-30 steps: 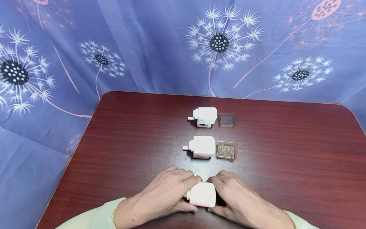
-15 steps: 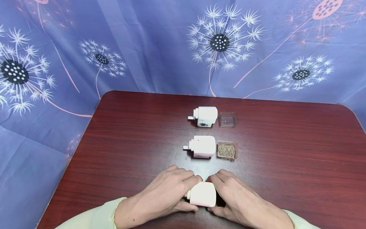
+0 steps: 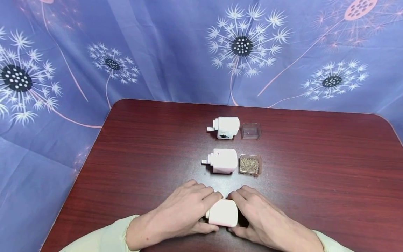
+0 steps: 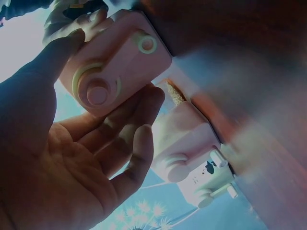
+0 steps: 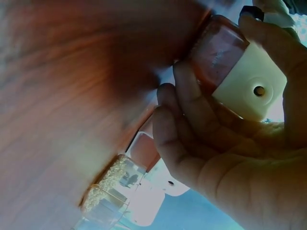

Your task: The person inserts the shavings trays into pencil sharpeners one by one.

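Observation:
At the near side of the table, a white and pink hand-crank pencil sharpener sits between both hands. My left hand grips its crank side, thumb on the near edge and fingers on the far one. From the opposite end my right hand holds it, thumb and fingers also on opposite edges. In the left wrist view the crank lies across the pink face of the sharpener. The right wrist view shows the pencil hole in the other face, beside a see-through drawer in the body.
Farther back on the dark red table stand a pinkish sharpener and a white one. To their right are a clear drawer of shavings and another clear drawer. A blue dandelion-print cloth hangs behind.

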Tool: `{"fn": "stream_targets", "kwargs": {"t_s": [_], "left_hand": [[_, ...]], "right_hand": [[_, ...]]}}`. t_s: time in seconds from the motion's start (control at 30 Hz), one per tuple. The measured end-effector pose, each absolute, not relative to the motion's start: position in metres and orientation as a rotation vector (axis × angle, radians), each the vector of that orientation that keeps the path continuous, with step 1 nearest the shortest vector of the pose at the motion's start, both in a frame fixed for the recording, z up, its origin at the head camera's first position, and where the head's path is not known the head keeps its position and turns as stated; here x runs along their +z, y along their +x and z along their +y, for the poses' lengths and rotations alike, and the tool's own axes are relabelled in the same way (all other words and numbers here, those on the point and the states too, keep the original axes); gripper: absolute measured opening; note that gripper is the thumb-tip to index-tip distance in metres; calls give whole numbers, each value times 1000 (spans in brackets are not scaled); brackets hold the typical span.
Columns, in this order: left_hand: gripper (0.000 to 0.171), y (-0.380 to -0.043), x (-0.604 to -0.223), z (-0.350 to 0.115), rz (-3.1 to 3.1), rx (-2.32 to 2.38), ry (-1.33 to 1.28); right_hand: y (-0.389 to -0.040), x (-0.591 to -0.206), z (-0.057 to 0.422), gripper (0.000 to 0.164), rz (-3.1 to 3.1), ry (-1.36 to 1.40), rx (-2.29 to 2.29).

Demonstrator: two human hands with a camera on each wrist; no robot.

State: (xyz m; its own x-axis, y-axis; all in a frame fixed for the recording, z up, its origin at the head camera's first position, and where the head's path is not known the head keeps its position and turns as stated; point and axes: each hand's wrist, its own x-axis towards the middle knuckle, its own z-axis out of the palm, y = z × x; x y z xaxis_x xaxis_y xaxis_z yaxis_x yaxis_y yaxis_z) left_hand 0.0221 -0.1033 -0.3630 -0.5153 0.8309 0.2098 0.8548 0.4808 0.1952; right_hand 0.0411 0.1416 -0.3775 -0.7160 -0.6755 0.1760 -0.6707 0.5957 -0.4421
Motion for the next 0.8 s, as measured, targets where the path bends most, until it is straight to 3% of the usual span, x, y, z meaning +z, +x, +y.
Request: {"fn": "stream_targets", "kwargs": {"t_s": [0.33,0.8], "left_hand": [[60,22,-363,-104,-2604,-375,-1513],[67,19,-361,-106,-2588,-323,-1543]], "right_hand": [[40,-378,141,36,2819,-1185,-788],[37,-371,147,50,2791,-1158,-618]]}}
